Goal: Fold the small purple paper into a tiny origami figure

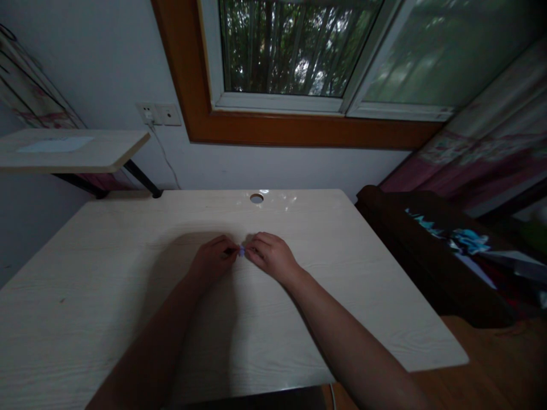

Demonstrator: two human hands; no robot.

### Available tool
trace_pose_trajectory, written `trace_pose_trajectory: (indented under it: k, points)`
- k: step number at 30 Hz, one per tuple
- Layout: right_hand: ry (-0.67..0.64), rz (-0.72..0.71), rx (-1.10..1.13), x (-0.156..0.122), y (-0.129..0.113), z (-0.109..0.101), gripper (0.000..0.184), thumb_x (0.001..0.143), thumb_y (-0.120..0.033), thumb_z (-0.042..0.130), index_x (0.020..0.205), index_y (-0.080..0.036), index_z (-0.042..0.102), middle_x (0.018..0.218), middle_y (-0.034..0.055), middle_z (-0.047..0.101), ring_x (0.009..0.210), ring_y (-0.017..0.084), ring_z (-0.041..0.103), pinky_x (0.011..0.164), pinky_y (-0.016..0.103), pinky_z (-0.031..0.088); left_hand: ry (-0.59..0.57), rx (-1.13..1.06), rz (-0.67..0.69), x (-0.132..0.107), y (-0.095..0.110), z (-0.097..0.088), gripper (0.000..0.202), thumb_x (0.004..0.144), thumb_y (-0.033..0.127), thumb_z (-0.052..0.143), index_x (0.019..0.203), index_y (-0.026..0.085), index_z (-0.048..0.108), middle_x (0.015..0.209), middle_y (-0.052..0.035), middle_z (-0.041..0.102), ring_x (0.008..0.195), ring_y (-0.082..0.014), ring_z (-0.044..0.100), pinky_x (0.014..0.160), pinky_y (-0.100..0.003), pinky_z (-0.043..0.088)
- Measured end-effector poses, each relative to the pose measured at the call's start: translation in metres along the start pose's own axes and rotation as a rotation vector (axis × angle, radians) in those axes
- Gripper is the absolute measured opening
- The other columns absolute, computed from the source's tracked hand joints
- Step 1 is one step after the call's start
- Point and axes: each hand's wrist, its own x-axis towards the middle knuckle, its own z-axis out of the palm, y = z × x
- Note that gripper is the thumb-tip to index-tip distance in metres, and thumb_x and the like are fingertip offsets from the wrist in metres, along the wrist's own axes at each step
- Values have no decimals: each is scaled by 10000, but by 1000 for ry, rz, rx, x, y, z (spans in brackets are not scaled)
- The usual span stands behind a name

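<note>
Over the middle of the pale wood-grain desk [325, 319], my two hands meet at a tiny bluish-purple piece [241, 250]. It is too small for me to tell its kind. My left hand [215, 257] pinches it from the left between thumb and forefinger. From the right, the fingertips of my right hand [270, 254] close on its other side. Both hands rest on or just above the desktop, and the fingers cover most of the piece.
A round cable hole [256, 198] lies near the desk's back edge. A raised shelf [128, 149] with a paper sheet [55, 144] stands at the left. Behind are a wall socket [159, 114] and a window. Dark furniture [410, 256] with cloths stands at the right.
</note>
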Motion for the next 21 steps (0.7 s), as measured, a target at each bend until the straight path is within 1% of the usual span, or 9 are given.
trace_pose_trajectory:
  k: [4, 7, 11, 17, 21]
  points:
    - [-2, 0, -2, 0, 1, -1, 137, 948, -265, 579, 919, -196, 693, 859, 64, 678, 782, 178, 608, 719, 303, 483, -10, -4, -2, 2, 0, -1, 121, 867, 206, 597, 899, 225, 711, 890, -20, 696, 820, -151, 663, 799, -267, 527]
    - [-1, -3, -5, 0, 1, -2, 152, 953, -274, 574, 916, -189, 694, 850, 64, 675, 773, 178, 602, 713, 301, 476, -33, -20, -38, 2, 1, -3, 141, 867, 198, 593, 941, 227, 710, 935, -20, 718, 853, -156, 675, 823, -277, 535]
    - [3, 3, 14, 0, 1, -3, 159, 956, -270, 567, 906, -184, 690, 845, 67, 668, 766, 175, 595, 706, 294, 465, -67, -95, -83, 1, 0, -2, 171, 878, 205, 587, 1001, 231, 703, 982, -13, 732, 883, -155, 690, 828, -279, 553]
    - [4, 33, 90, -1, 2, -1, 113, 941, -247, 586, 931, -196, 687, 858, 61, 662, 792, 172, 604, 731, 281, 467, -64, -214, -74, 0, -2, 1, 246, 873, 183, 583, 1095, 231, 677, 1056, -33, 707, 894, -149, 698, 846, -283, 578]
    - [15, 43, 146, -2, 3, 0, 109, 937, -233, 588, 920, -198, 690, 863, 60, 664, 791, 167, 608, 739, 277, 472, -76, -237, -57, -1, -1, 1, 293, 851, 148, 584, 1120, 223, 671, 1088, -48, 691, 925, -161, 699, 863, -299, 585]
